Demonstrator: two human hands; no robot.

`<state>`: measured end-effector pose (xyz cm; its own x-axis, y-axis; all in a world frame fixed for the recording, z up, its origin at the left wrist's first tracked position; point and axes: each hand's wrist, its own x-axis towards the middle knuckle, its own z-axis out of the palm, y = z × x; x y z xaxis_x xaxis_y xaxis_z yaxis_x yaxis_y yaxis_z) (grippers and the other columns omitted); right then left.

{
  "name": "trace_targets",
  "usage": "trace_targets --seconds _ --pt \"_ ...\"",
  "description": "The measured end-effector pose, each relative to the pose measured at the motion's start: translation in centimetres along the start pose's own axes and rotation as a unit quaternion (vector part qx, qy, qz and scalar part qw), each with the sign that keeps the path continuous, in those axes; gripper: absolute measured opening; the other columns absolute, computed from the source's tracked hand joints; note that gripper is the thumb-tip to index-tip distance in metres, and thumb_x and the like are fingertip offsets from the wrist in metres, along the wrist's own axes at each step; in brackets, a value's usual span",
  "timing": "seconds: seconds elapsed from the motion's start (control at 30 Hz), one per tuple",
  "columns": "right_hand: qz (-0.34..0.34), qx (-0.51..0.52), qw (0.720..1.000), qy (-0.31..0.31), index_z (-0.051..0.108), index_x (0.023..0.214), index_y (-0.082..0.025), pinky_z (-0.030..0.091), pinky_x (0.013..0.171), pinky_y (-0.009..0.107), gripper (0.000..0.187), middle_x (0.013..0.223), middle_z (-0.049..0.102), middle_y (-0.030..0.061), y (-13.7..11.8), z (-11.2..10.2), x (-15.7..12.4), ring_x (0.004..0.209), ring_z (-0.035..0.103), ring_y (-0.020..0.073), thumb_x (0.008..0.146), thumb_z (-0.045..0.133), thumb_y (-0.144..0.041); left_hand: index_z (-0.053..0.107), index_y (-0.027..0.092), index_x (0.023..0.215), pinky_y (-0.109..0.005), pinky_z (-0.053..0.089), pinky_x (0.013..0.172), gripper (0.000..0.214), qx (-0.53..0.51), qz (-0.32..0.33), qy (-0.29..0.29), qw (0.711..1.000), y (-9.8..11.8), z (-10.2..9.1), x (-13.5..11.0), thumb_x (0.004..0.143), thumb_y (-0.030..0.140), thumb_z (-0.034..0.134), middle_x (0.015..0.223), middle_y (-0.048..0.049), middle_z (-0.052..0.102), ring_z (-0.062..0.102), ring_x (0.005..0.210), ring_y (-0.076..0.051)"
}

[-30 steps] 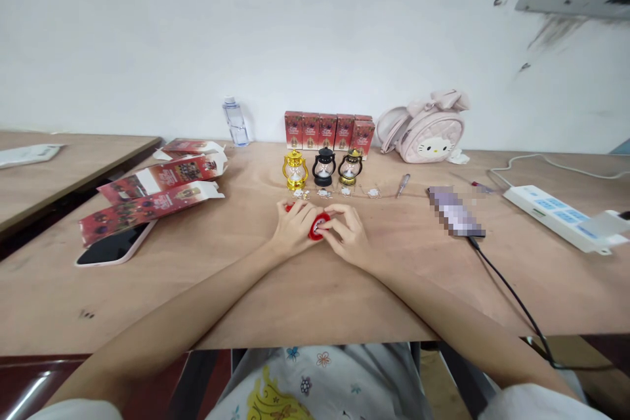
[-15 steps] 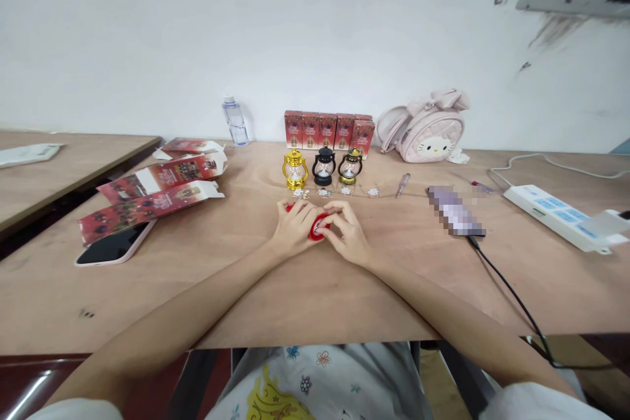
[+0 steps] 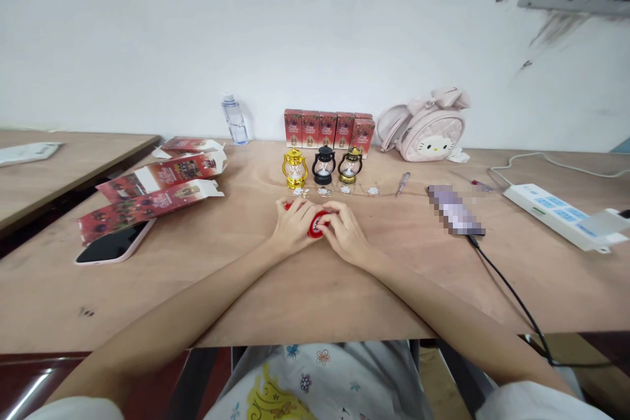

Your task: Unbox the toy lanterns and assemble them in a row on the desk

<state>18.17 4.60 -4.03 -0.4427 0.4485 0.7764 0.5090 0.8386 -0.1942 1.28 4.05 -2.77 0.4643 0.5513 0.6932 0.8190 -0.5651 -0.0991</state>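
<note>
My left hand (image 3: 294,228) is wrapped around a red mini lantern (image 3: 313,231) lying on its side, its round base turned to the right. Most of the lantern is hidden under the fingers. My right hand (image 3: 346,233) has its thumb and fingertips pinched together at the base, where a pale round centre shows. Whatever sits between those fingertips is too small to make out. Just beyond the hands stand a gold lantern (image 3: 294,170), a black lantern (image 3: 324,167) and a black-and-bronze lantern (image 3: 350,167). Small white pieces (image 3: 323,191) with thin wires lie in front of them.
Red boxes (image 3: 319,129) line the wall. Flattened red cartons (image 3: 147,203) overlap a phone (image 3: 115,244) at left. A bottle (image 3: 235,121) and a pink bag (image 3: 427,131) stand behind. Rightward lie a screwdriver-like tool (image 3: 403,184), another phone (image 3: 455,211) with its cable, and a power strip (image 3: 551,213).
My right fingertips have shifted slightly at the lantern's base, where more of the pale centre is visible. My left hand keeps its hold, and the other objects stay in place.
</note>
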Motion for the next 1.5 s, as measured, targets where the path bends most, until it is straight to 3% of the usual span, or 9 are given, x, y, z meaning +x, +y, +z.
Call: trace_targets --seconds 0.43,0.67,0.9,1.1,1.5 --pt "-0.015 -0.047 0.999 -0.008 0.059 0.087 -0.018 0.047 0.087 0.038 0.016 0.109 0.058 0.0137 -0.06 0.25 -0.07 0.098 0.056 0.0222 0.092 0.044 -0.023 0.059 0.017 0.097 -0.039 0.025 0.078 0.03 -0.003 -0.024 0.0 1.0 -0.02 0.34 -0.05 0.086 0.043 0.048 0.089 -0.0088 0.07 0.056 0.087 -0.025" --pt "-0.037 -0.089 0.995 0.04 0.062 0.089 -0.017 0.046 0.081 0.037 0.016 0.106 0.061 0.0138 -0.35 -0.06 -0.12 0.093 0.057 0.0221 0.091 0.047 -0.023 0.058 0.017 0.098 -0.039 0.025 0.078 0.028 0.001 -0.018 0.017 1.0 -0.01 0.23 -0.03 0.086 0.041 0.049 0.088 -0.0086 0.07 0.056 0.086 -0.025" --pt "-0.064 -0.107 0.992 0.022 0.064 0.093 -0.018 0.042 0.079 0.036 0.018 0.104 0.065 0.0119 -0.56 -0.12 -0.18 0.093 0.058 0.0211 0.091 0.046 -0.019 0.06 0.018 0.1 -0.04 0.025 0.079 0.028 -0.008 -0.038 -0.001 0.999 0.08 0.19 0.03 0.086 0.039 0.049 0.089 -0.009 0.07 0.056 0.087 -0.025" --pt "-0.099 -0.138 0.985 0.041 0.063 0.085 -0.02 0.044 0.072 0.035 0.019 0.091 0.069 0.0083 -0.51 0.04 0.09 0.083 0.06 0.0187 0.091 0.044 -0.017 0.06 0.019 0.1 -0.04 0.025 0.078 0.027 -0.006 -0.034 -0.003 0.999 0.13 0.15 0.03 0.085 0.039 0.049 0.089 -0.0081 0.07 0.056 0.085 -0.025" --pt "-0.156 -0.098 0.978 0.095 0.06 0.086 -0.015 0.053 0.071 0.031 0.013 0.085 0.066 0.0099 -0.74 -0.16 0.67 0.078 0.06 0.0184 0.085 0.05 -0.007 0.06 0.018 0.1 -0.039 0.024 0.076 0.027 -0.007 -0.025 0.015 1.0 0.33 -0.07 0.12 0.085 0.037 0.049 0.089 -0.0075 0.071 0.057 0.084 -0.024"
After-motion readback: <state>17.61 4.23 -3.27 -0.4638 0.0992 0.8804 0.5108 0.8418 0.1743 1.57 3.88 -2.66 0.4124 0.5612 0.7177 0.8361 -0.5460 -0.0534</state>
